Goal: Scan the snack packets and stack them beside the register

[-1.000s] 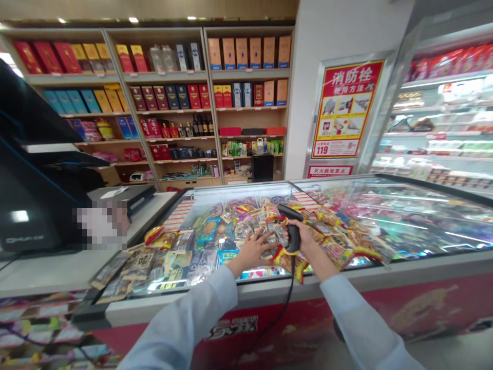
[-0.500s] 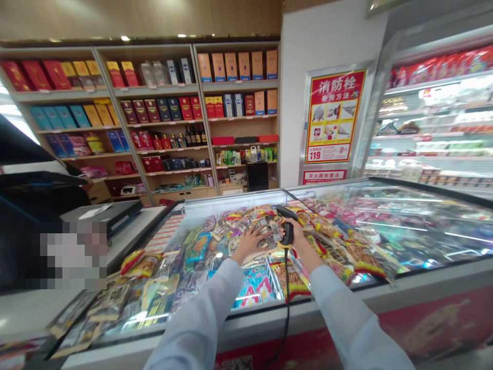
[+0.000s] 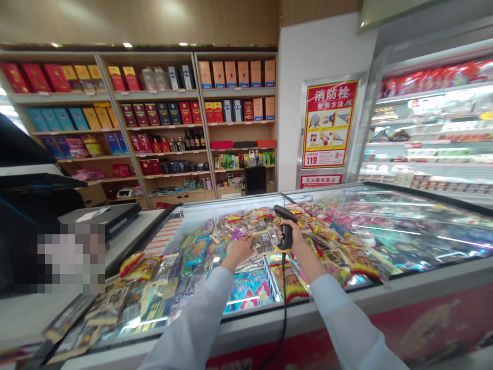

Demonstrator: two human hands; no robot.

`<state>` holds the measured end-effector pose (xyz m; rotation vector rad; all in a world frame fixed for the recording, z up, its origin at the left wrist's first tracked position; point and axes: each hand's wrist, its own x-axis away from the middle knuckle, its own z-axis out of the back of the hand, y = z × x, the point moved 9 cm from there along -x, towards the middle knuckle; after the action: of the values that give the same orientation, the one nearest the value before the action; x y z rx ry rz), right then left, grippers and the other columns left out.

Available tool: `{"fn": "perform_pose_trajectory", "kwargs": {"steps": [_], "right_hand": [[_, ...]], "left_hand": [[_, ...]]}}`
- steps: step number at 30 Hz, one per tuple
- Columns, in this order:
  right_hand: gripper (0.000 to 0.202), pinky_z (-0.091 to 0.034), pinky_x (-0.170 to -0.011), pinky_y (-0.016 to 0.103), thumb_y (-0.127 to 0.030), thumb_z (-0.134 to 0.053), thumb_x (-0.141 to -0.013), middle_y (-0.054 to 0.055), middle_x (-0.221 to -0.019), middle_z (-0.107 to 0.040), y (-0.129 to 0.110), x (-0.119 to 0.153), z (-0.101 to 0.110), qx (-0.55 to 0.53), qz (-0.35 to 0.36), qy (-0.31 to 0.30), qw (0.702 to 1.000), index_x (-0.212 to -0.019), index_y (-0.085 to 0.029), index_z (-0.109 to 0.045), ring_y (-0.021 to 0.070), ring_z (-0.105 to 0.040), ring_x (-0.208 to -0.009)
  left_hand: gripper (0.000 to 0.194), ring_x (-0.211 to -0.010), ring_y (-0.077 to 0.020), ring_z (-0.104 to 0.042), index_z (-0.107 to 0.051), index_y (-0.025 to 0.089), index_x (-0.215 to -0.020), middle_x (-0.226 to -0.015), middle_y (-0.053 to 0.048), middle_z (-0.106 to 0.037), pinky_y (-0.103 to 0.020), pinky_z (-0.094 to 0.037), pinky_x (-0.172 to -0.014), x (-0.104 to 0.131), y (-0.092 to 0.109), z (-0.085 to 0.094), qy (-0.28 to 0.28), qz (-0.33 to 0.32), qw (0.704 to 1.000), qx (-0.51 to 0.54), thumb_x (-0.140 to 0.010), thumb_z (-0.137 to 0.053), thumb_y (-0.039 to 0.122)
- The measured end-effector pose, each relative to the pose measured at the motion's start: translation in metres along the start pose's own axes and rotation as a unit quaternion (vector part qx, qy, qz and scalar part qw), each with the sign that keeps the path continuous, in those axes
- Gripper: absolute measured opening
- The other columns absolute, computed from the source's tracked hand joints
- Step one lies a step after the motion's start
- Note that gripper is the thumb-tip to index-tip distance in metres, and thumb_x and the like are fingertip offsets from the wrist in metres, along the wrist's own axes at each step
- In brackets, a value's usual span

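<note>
In my right hand (image 3: 295,237) is a black and yellow barcode scanner (image 3: 285,226), held upright by its handle. Its cable hangs down over the freezer's front edge. My left hand (image 3: 239,253) is apart from the scanner, to its left. Its fingers stretch out over the snack packets, the nearest being clear packets with barcode labels (image 3: 265,240); whether the fingertips touch them I cannot tell. Blue ice-cream packs (image 3: 252,288) show through the glass below my wrists, beside a yellow and red snack bag (image 3: 289,281).
Snack packets are spread over the glass-topped chest freezer (image 3: 246,322). More packets (image 3: 110,303) pile at its left end, near a grey counter (image 3: 23,318) with a dark device (image 3: 102,218). Shelves of boxes (image 3: 165,128) stand behind; a lit open cooler (image 3: 435,128) is at right.
My left hand has drawn back to the left, away from the scanner and the labelled packets. The right hand keeps its hold on the scanner. The view has tilted slightly.
</note>
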<state>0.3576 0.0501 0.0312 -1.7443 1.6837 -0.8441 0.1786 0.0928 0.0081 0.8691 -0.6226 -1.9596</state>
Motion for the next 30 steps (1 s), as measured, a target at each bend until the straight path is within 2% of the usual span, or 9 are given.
{"fn": "perform_pose_trajectory", "kwargs": {"steps": [3,5,8,10,13,15,21,25,30], "right_hand": [[0.022,-0.038,-0.035,0.024,-0.039,-0.06,-0.069,0.0,-0.047,-0.053,0.008,-0.001,-0.009,-0.008,0.008,-0.007,1.0,-0.077,-0.019,-0.059,0.0131,-0.047,-0.037],[0.021,-0.037,-0.034,0.023,-0.037,-0.06,-0.068,-0.001,-0.047,-0.053,0.016,-0.004,-0.016,-0.012,0.009,-0.017,1.0,-0.077,-0.019,-0.058,0.0118,-0.045,-0.036],[0.021,-0.036,-0.034,0.022,-0.038,-0.061,-0.069,0.0,-0.049,-0.054,0.037,-0.008,-0.023,0.002,-0.017,-0.037,0.999,-0.077,-0.019,-0.058,0.011,-0.044,-0.036],[0.021,-0.035,-0.033,0.022,-0.039,-0.061,-0.068,0.0,-0.049,-0.054,0.052,-0.012,-0.024,0.013,-0.039,-0.049,0.998,-0.075,-0.019,-0.058,0.0114,-0.045,-0.036],[0.018,-0.035,-0.033,0.021,-0.037,-0.061,-0.068,0.001,-0.049,-0.053,0.07,-0.016,-0.025,0.008,-0.074,-0.07,0.995,-0.072,-0.02,-0.058,0.0116,-0.045,-0.037],[0.016,-0.035,-0.034,0.02,-0.035,-0.06,-0.069,0.002,-0.051,-0.055,0.078,-0.017,-0.027,-0.008,-0.094,-0.081,0.992,-0.071,-0.019,-0.058,0.0108,-0.045,-0.038],[0.014,-0.035,-0.034,0.02,-0.029,-0.059,-0.07,0.006,-0.063,-0.065,0.085,-0.008,-0.034,-0.025,-0.124,-0.076,0.989,-0.073,-0.016,-0.06,0.0089,-0.045,-0.038],[0.017,-0.036,-0.036,0.02,-0.03,-0.06,-0.069,0.005,-0.063,-0.065,0.086,-0.004,-0.038,-0.01,-0.128,-0.088,0.988,-0.076,-0.015,-0.061,0.0088,-0.045,-0.038],[0.018,-0.036,-0.036,0.02,-0.032,-0.059,-0.071,0.004,-0.057,-0.061,0.089,-0.003,-0.038,0.004,-0.128,-0.095,0.987,-0.076,-0.015,-0.061,0.0094,-0.046,-0.039]], "left_hand": [[0.034,-0.108,-0.0313,-0.061,-0.062,0.024,-0.105,-0.098,-0.012,-0.068,-0.047,-0.042,-0.099,0.009,-0.016,0.027,0.055,0.028,0.996,0.066,-0.072,-0.066,0.031],[0.03,-0.105,-0.0275,-0.062,-0.06,0.023,-0.105,-0.097,-0.01,-0.067,-0.045,-0.046,-0.095,0.015,-0.03,0.05,0.121,0.063,0.97,0.2,-0.076,-0.062,0.027],[0.028,-0.105,-0.0205,-0.062,-0.057,0.023,-0.106,-0.109,-0.007,-0.064,-0.042,-0.051,-0.092,0.025,-0.051,0.071,0.223,0.098,0.86,0.448,-0.079,-0.058,0.024],[0.029,-0.106,-0.0176,-0.061,-0.055,0.024,-0.108,-0.114,-0.005,-0.062,-0.04,-0.052,-0.092,0.027,-0.057,0.072,0.248,0.097,0.789,0.554,-0.079,-0.057,0.022],[0.026,-0.107,-0.0163,-0.061,-0.054,0.027,-0.106,-0.115,-0.001,-0.063,-0.038,-0.054,-0.091,0.026,-0.061,0.066,0.261,0.093,0.725,0.631,-0.081,-0.056,0.025],[0.02,-0.105,-0.0166,-0.062,-0.054,0.027,-0.102,-0.11,0.0,-0.064,-0.036,-0.055,-0.086,0.025,-0.063,0.063,0.275,0.096,0.71,0.641,-0.082,-0.055,0.03],[0.021,-0.088,-0.0155,-0.066,-0.051,0.026,-0.098,-0.091,0.003,-0.067,-0.028,-0.055,-0.073,0.027,-0.059,0.067,0.296,0.087,0.73,0.61,-0.077,-0.056,0.028],[0.028,-0.094,-0.0195,-0.066,-0.052,0.027,-0.109,-0.1,-0.001,-0.068,-0.036,-0.055,-0.078,0.03,-0.059,0.062,0.253,0.138,0.684,0.67,-0.081,-0.049,0.033],[0.026,-0.082,-0.0215,-0.068,-0.059,0.018,-0.097,-0.079,-0.005,-0.069,-0.039,-0.056,-0.076,0.036,-0.069,0.039,0.211,0.227,0.65,0.694,-0.081,-0.044,0.032]]}}
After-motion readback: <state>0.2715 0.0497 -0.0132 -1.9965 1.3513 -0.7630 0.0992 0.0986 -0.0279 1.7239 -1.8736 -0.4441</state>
